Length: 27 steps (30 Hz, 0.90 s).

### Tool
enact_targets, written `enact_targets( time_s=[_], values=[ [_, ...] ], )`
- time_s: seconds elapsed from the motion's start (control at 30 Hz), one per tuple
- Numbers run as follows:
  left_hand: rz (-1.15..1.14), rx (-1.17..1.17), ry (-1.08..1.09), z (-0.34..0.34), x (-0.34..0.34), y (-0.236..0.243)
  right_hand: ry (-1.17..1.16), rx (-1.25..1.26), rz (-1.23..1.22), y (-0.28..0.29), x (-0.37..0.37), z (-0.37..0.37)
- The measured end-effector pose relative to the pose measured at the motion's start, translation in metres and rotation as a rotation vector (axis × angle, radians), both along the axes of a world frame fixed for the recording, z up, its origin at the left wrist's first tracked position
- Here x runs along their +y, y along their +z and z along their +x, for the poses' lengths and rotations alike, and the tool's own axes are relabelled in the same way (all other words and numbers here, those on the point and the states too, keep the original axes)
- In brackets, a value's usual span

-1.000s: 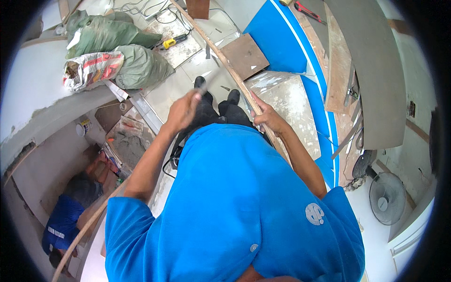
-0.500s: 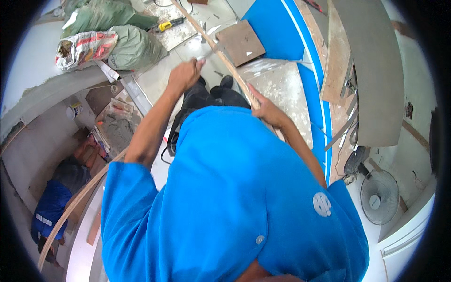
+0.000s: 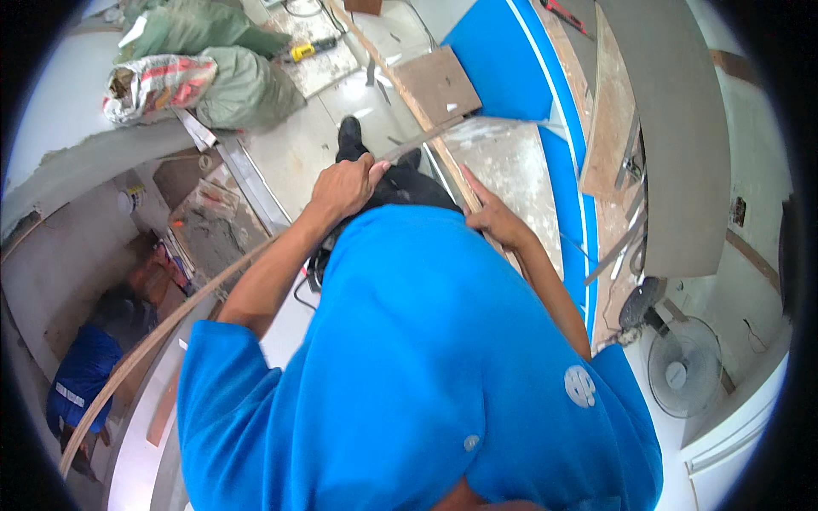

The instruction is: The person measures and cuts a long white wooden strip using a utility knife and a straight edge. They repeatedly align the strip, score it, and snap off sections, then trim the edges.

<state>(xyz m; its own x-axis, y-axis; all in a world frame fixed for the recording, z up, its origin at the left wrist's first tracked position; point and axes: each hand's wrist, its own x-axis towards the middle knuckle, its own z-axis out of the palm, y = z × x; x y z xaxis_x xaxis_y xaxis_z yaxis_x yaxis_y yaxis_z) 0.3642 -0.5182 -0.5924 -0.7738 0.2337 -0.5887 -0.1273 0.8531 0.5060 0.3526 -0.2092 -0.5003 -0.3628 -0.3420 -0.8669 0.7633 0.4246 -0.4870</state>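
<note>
My left hand is closed around one end of a long, thin, flat grey tool that looks like a file. The tool lies across a long, narrow wooden strip, its far end reaching past the strip's right side. My right hand grips the strip close to my body, with a finger stretched along its edge. From there the strip runs away from me toward the top of the view. Its near end is hidden by my right hand and blue shirt.
A brown board and blue panel lie beyond the strip. Stuffed sacks and a yellow-bodied power tool are at far left. A long curved wooden strip passes near a crouching person. A fan stands right.
My left hand has come nearer my body with the flat tool, which now crosses the strip further down. My right hand, still on the strip, has shifted slightly.
</note>
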Motion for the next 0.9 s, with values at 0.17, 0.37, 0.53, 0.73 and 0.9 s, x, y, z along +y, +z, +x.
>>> enact_targets(
  time_s=[0.17, 0.37, 0.53, 0.73, 0.9],
  values=[
    [-0.163, 0.117, 0.081, -0.058, -0.027, -0.022, 0.07, 0.231, -0.055, 0.003, 0.007, 0.025],
    [-0.099, 0.255, 0.384, -0.118, -0.093, -0.104, 0.306, 0.504, 0.001, -0.004, 0.008, 0.021],
    [0.629, -0.243, 0.845, -0.045, -0.047, -0.058, 0.027, 0.153, -0.162, -0.001, 0.007, 0.012],
    [1.04, -0.22, 1.288, -0.112, 0.017, -0.065, 0.051, 0.102, -0.133, 0.009, 0.009, 0.019],
    [1.121, -0.234, 1.353, -0.126, 0.026, -0.063, 0.183, 0.195, -0.21, 0.0, 0.013, 0.015]
  ],
)
